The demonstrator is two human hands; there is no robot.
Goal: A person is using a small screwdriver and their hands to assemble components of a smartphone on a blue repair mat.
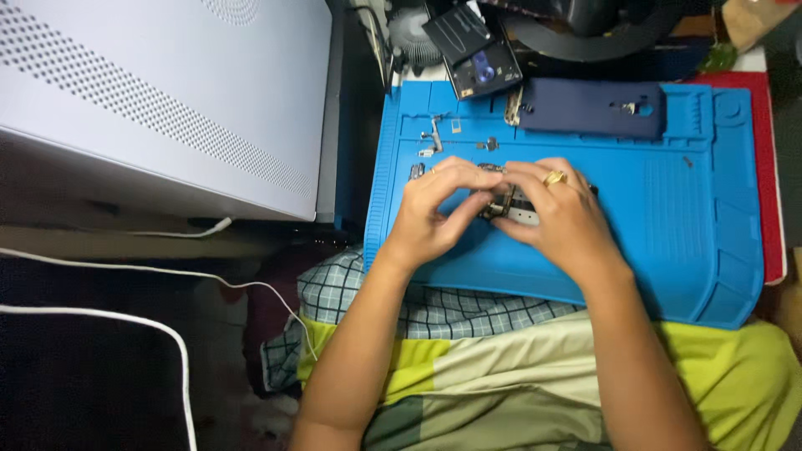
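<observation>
both hands' fingers point(468, 179) pinch a small phone part point(511, 206), metal frame w/ dark bits, held just above the blue repair mat point(668, 250). left hand point(430, 213) grips its left end, fingertips curled in & pressed tight; right hand point(560, 213), gold ring on it, covers the right end from above. part sits between the two hands, a bit nearer the right; long axis looks roughly left-right, but which way it points can't tell, mostly hidden. outward: loose flex bits & screws point(434, 138) just beyond on the mat, navy phone case point(593, 107) at the mat's far edge, dark phone body point(484, 63) past that. white perforated box point(167, 92) well off to the left.
</observation>
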